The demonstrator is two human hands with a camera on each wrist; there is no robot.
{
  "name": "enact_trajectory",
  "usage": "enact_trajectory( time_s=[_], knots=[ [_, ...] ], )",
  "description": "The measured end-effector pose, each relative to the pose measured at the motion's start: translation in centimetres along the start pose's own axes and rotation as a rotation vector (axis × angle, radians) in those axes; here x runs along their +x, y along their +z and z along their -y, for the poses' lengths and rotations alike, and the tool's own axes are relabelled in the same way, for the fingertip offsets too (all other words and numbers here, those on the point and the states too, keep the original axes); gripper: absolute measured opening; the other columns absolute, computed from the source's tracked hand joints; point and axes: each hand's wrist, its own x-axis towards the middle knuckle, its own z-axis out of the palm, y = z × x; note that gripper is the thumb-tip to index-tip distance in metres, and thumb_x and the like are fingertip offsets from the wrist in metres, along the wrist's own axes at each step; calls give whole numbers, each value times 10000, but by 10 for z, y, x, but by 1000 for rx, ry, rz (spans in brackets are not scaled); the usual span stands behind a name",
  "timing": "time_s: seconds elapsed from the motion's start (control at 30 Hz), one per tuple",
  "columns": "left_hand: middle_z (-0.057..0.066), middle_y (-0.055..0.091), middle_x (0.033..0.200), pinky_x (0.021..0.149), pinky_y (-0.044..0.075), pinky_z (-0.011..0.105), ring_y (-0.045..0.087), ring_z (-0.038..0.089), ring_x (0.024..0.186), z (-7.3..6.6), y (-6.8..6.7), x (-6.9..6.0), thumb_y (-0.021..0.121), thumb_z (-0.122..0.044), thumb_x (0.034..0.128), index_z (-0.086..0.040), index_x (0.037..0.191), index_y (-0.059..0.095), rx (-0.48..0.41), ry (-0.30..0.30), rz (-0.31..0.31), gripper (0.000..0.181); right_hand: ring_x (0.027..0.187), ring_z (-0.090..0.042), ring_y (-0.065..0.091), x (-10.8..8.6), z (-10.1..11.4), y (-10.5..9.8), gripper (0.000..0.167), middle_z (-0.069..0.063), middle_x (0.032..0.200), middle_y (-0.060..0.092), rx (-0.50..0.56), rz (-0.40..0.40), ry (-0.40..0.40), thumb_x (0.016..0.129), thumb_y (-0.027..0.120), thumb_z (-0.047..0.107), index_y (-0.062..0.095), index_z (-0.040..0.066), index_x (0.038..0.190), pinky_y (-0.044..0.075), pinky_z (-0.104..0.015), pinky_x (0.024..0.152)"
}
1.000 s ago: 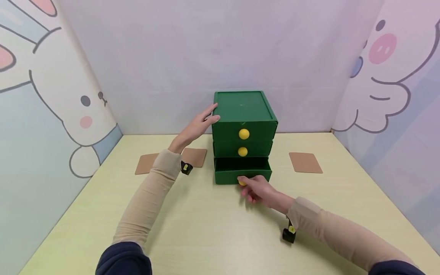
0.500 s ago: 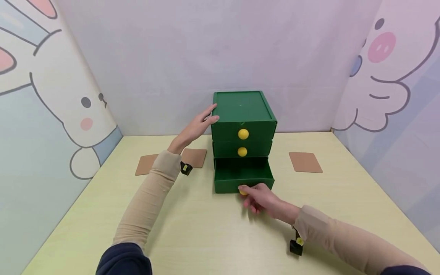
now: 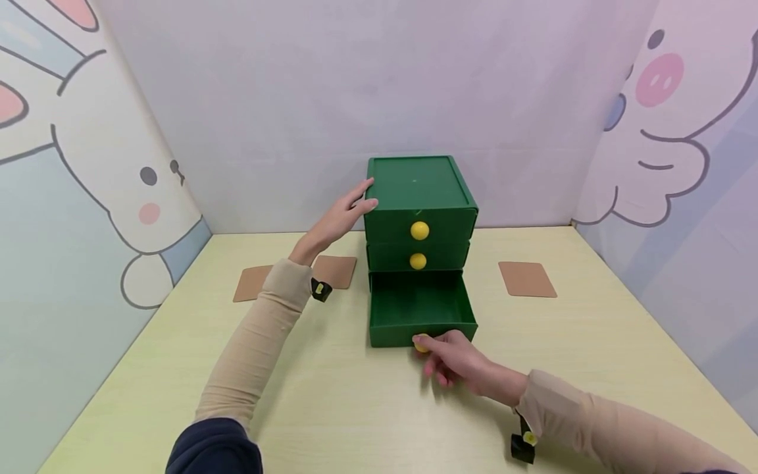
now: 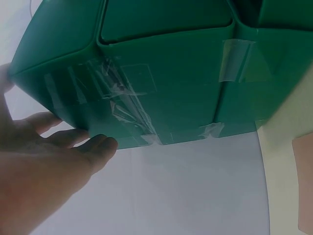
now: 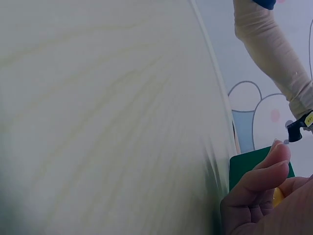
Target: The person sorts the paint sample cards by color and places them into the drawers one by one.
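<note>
A green cabinet of three stacked drawers (image 3: 422, 183) stands at the back of the table, with round yellow knobs on its fronts. Its bottom drawer (image 3: 423, 299) is pulled well out, and the inside that shows holds nothing. My right hand (image 3: 458, 361) pinches the yellow knob (image 3: 422, 343) of that drawer between thumb and fingers. Against the cabinet's upper left side rests my left hand (image 3: 337, 218), its fingers extended along the top edge. The left wrist view shows the cabinet's taped side (image 4: 161, 88) beside these fingers. Both upper drawers are closed.
Two brown square mats, one (image 3: 334, 272) near the cabinet and one (image 3: 251, 283) partly behind the left forearm, lie on the left. Another brown mat (image 3: 527, 280) lies to the right. Printed walls (image 3: 296, 99) enclose the table (image 3: 331, 408).
The bottom drawer has slid farther out toward me, with my right hand pulling back on its knob. My left hand has stayed in place on the cabinet.
</note>
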Motion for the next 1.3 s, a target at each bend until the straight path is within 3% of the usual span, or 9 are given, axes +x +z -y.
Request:
enact_trajectory(
  time_s=[0.23,0.47,0.57,0.67,0.8,0.9,1.03,1.17,1.3],
  knots=[
    [-75,90,1634,1217,175,473,94,176,1519,-3,0,1,405,-413,1024,-272,1563,152,-3,-5,9,612,389,-95,427,-6,-4,3,554,13,539,595,-12,-14,32,884,616,537,649,-10,959,334,-211,415],
    [30,56,1646,1219,159,488,65,238,1523,-26,0,-12,391,-315,1038,-151,1571,118,-13,-8,38,621,394,-102,380,-22,11,2,652,2,520,554,-42,31,9,871,592,594,688,-38,998,316,-209,389],
    [48,52,1646,1217,168,488,65,247,1523,-31,0,-14,389,-308,1038,-133,1570,115,-9,-10,41,624,398,-124,399,-28,39,-10,594,-18,533,566,-73,21,-125,906,583,537,665,-41,1012,328,-220,381],
    [31,49,1646,1218,156,495,54,240,1524,-25,-1,-11,392,-315,1038,-153,1571,119,-19,-7,36,621,434,-166,490,-29,73,-30,448,-34,596,618,-98,-48,-384,963,564,409,637,-26,1042,414,-257,405],
    [-36,77,1641,1220,158,483,73,195,1522,-8,0,-1,399,-357,1033,-224,1568,137,-11,3,19,610,610,-146,609,-18,112,-65,285,25,712,682,-158,-267,-798,993,540,209,636,-42,1086,503,-236,559],
    [-81,97,1633,1219,172,464,89,155,1518,3,1,2,401,-417,1025,-263,1566,143,5,19,-3,619,801,-101,614,1,130,-92,283,22,896,708,-271,-481,-951,970,563,161,635,-20,1176,476,-186,696],
    [-43,108,1636,1220,174,458,95,161,1517,5,-4,-6,387,-465,1020,-274,1567,128,27,8,-37,634,1142,-187,546,28,141,-128,457,-90,1328,588,-425,-563,-874,978,554,275,494,173,1420,432,-285,931],
    [48,130,1634,1206,186,507,125,257,1512,13,-23,-24,447,-419,1011,-237,1566,142,103,-77,-37,659,1422,-291,342,47,141,-153,572,-49,1582,306,-445,-396,-671,991,470,456,249,401,1517,303,-547,1125],
    [79,164,1625,1173,198,582,126,333,1502,52,-52,-47,618,-413,929,-196,1550,231,224,-193,31,764,1511,-252,145,59,138,-162,600,45,1637,107,-382,-215,-550,1006,394,498,111,435,1531,192,-592,1173]
  ],
)
